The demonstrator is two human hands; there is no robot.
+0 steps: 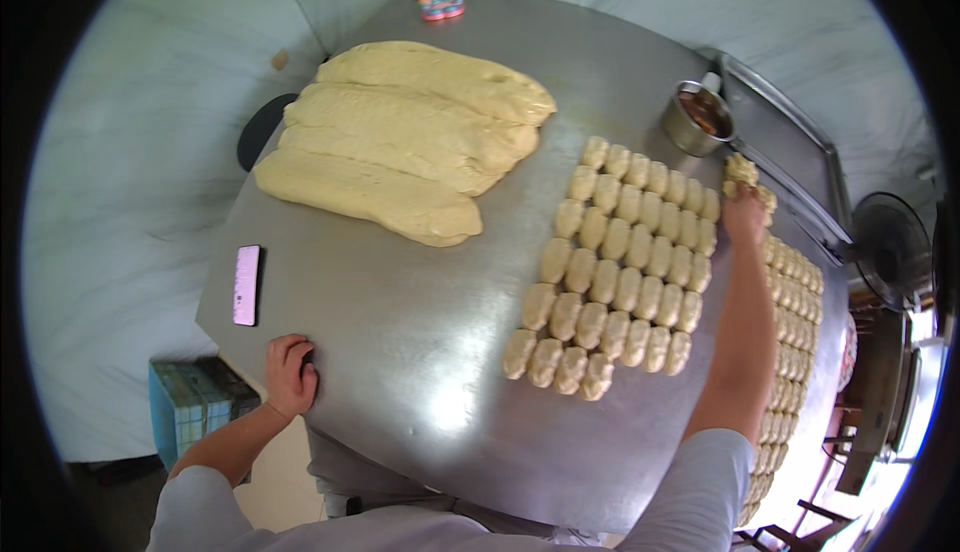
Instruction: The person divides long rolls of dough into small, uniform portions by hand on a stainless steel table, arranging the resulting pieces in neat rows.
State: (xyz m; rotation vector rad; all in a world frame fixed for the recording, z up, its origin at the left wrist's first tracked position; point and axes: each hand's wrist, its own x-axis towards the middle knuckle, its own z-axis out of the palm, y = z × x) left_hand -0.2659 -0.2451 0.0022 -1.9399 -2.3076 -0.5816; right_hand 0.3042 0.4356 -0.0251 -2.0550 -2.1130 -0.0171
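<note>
My right hand [744, 216] reaches to the far right of a steel table and touches a small heap of dough pieces [741, 171]; its fingertips are hidden, so its grip is unclear. My left hand [291, 375] rests at the table's near left edge, fingers curled, with nothing visible in it. Rows of small oblong dough pieces [637, 244] lie right of the middle, and another block of rows [793, 327] lies beyond my right forearm. Large slabs of dough [397, 139] lie side by side at the back left. A metal pot [697, 128] with brown contents stands near the heap.
A smartphone [246, 285] lies at the table's left edge. A small colourful figurine [440, 0] stands at the back. A metal-framed tray [780, 131] lies behind the pot. A fan [891, 248] is at the far right, and a blue crate [199, 405] is below the left edge.
</note>
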